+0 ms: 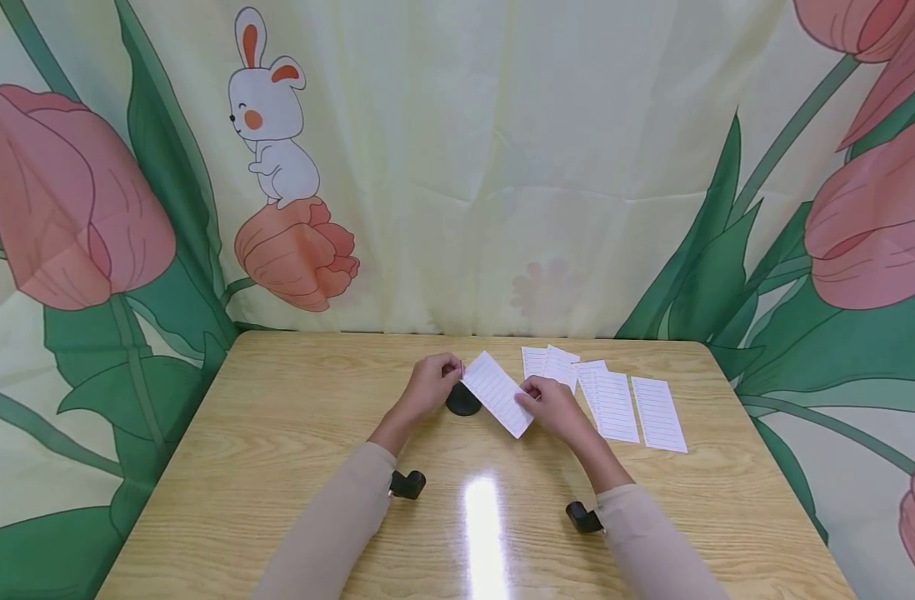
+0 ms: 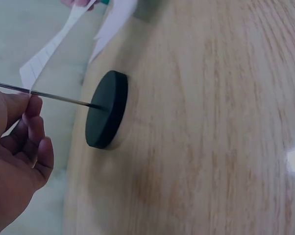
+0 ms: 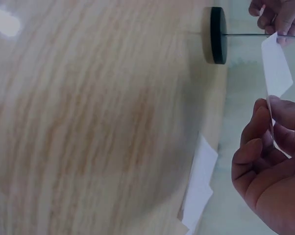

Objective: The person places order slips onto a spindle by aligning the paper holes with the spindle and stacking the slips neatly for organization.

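Lined paper slip (image 1: 495,393), held above the tabletop (image 1: 292,467); right hand (image 1: 553,407) at 3 o'clock, grip pinching its edge; left hand (image 1: 431,385) at 10 o'clock, grip pinching a corner at a thin metal rod (image 2: 64,99) (round black base (image 1: 463,403) at 9 o'clock). Further slips (image 1: 658,414) at 3 o'clock, some overlapping.

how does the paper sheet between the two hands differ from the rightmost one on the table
The held sheet is raised and tilted, while the rightmost sheet lies on the table.
The right hand and left hand pinch the held sheet at opposite ends, one corner at the thin rod; neither hand touches the rightmost sheet.
Both are white with lines across them.
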`<state>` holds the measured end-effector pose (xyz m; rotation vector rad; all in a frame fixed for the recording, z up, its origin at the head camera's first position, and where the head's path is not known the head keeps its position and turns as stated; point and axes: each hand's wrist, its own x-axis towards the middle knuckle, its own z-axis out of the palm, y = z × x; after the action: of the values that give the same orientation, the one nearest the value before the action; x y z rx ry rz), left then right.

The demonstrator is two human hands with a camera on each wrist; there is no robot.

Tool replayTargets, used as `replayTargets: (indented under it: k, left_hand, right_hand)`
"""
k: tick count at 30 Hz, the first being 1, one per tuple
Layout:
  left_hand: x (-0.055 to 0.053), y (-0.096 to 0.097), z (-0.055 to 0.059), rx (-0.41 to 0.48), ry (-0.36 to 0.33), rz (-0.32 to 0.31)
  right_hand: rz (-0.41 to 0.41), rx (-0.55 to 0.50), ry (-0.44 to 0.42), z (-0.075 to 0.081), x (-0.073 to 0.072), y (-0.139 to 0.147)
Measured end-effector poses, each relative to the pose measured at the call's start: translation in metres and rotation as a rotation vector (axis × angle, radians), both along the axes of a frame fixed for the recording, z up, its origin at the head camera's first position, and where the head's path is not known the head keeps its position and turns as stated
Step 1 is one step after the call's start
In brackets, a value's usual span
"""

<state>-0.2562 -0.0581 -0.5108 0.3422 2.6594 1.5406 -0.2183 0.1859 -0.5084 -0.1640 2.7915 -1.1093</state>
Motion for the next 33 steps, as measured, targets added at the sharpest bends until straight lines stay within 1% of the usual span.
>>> replayTargets:
  k: [5,9,15,19,22,27,33]
  left_hand:
    - [-0.003,0.001,-0.009,-0.021,-0.016,-0.008]
    - [-0.006,0.001,-0.018,-0.044,-0.032,-0.020]
    - [-0.008,0.003,-0.031,-0.096,-0.006,-0.042]
    - [-0.008,0.005,-0.038,-0.137,0.007,-0.037]
    - [-0.008,0.006,-0.040,-0.148,0.017,-0.022]
    - [-0.005,0.009,-0.039,-0.148,0.037,0.000]
    - [-0.003,0.010,-0.038,-0.146,0.040,0.034]
  right_hand:
    - [0.004,0.004,-0.026,-0.008,0.002,-0.001]
    - [0.025,0.038,-0.009,-0.015,0.004,-0.002]
    - [0.027,0.114,0.031,-0.022,0.009,-0.004]
    - [0.035,0.178,0.024,-0.023,0.013,-0.006]
    - [0.037,0.215,0.017,-0.023,0.015,-0.008]
    - [0.029,0.267,0.028,-0.024,0.017,-0.011]
    - [0.025,0.286,0.032,-0.023,0.019,-0.011]
